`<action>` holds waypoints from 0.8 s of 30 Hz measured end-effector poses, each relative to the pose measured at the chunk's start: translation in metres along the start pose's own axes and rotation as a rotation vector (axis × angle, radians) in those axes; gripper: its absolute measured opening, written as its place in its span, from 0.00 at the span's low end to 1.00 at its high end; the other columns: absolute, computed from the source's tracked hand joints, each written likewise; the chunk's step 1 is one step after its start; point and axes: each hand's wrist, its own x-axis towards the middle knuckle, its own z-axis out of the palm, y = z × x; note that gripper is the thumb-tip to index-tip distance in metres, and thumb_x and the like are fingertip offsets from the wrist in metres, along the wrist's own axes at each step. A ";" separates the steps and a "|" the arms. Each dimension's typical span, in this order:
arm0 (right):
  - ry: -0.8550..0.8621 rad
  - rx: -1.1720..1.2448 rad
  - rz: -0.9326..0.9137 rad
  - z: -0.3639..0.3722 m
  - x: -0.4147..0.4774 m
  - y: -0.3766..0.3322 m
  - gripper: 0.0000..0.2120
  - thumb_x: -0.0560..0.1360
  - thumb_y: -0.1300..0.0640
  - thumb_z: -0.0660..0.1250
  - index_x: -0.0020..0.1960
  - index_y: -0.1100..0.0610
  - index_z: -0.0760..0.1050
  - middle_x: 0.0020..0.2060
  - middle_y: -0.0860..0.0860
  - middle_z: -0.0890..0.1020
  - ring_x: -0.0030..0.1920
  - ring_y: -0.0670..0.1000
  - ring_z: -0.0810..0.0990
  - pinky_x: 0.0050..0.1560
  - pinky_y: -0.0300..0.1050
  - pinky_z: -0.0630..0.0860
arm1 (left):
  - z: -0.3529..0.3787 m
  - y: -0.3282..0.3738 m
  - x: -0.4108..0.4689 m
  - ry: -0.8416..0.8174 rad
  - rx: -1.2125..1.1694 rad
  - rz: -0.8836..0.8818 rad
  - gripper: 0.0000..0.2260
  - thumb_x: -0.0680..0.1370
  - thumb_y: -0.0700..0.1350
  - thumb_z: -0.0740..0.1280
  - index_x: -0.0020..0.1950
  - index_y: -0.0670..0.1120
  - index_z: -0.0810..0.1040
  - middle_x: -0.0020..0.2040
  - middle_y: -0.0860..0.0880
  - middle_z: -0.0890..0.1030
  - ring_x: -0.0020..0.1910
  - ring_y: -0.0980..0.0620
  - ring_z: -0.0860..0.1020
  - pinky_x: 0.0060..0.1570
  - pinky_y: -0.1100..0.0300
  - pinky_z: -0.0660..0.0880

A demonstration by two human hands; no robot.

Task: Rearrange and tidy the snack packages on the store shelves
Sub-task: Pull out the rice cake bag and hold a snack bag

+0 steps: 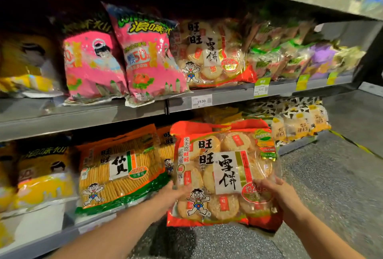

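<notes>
Store shelves (83, 113) are running along a speckled floor (335, 186), carrying snack bags. Two pink bags (149, 58) are leaning on the upper level, above an orange cracker bag (120, 174). A red rice-cracker bag (223, 174) is hanging upright in the air just right of the orange one. The left grip (172, 194) is holding its left edge and the right grip (284, 196) its right edge.

"旺旺 雪饼" is printed on the red-edged clear plastic cracker bag (226, 171), "50%" on the pink foil snack bag (149, 58), and "19.90" on the white paper price tag (201, 101).
</notes>
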 end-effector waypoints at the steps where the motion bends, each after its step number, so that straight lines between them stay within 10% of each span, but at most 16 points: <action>1: -0.011 0.011 0.000 -0.002 -0.010 -0.001 0.35 0.53 0.56 0.81 0.56 0.66 0.73 0.46 0.64 0.83 0.41 0.63 0.82 0.46 0.56 0.80 | 0.002 0.003 -0.017 0.018 -0.020 0.012 0.52 0.56 0.64 0.76 0.73 0.45 0.59 0.67 0.45 0.74 0.63 0.45 0.75 0.66 0.44 0.68; 9: -0.161 0.055 -0.032 0.020 -0.090 -0.020 0.31 0.55 0.62 0.80 0.54 0.68 0.73 0.37 0.63 0.84 0.32 0.60 0.83 0.31 0.48 0.80 | -0.001 0.012 -0.126 0.173 -0.162 0.094 0.20 0.73 0.52 0.69 0.59 0.42 0.70 0.46 0.47 0.79 0.37 0.51 0.77 0.27 0.65 0.76; 13: -0.244 0.024 -0.054 0.055 -0.116 -0.035 0.29 0.60 0.62 0.76 0.58 0.68 0.72 0.39 0.64 0.84 0.34 0.61 0.83 0.32 0.48 0.80 | -0.028 0.004 -0.170 0.235 -0.207 0.179 0.30 0.68 0.54 0.71 0.65 0.43 0.67 0.51 0.47 0.79 0.38 0.50 0.76 0.38 0.59 0.76; 17: -0.333 -0.083 -0.083 0.104 -0.128 -0.048 0.45 0.41 0.53 0.83 0.55 0.66 0.74 0.42 0.64 0.84 0.38 0.60 0.84 0.37 0.47 0.80 | -0.068 -0.004 -0.214 0.357 -0.250 0.271 0.36 0.68 0.52 0.72 0.72 0.46 0.62 0.52 0.47 0.78 0.41 0.48 0.76 0.43 0.56 0.76; 24: -0.521 -0.246 -0.025 0.191 -0.124 -0.046 0.35 0.62 0.55 0.79 0.65 0.58 0.70 0.50 0.54 0.85 0.49 0.54 0.84 0.47 0.46 0.77 | -0.137 -0.032 -0.273 0.488 -0.329 0.376 0.54 0.51 0.62 0.80 0.72 0.49 0.62 0.61 0.42 0.78 0.41 0.46 0.79 0.37 0.57 0.75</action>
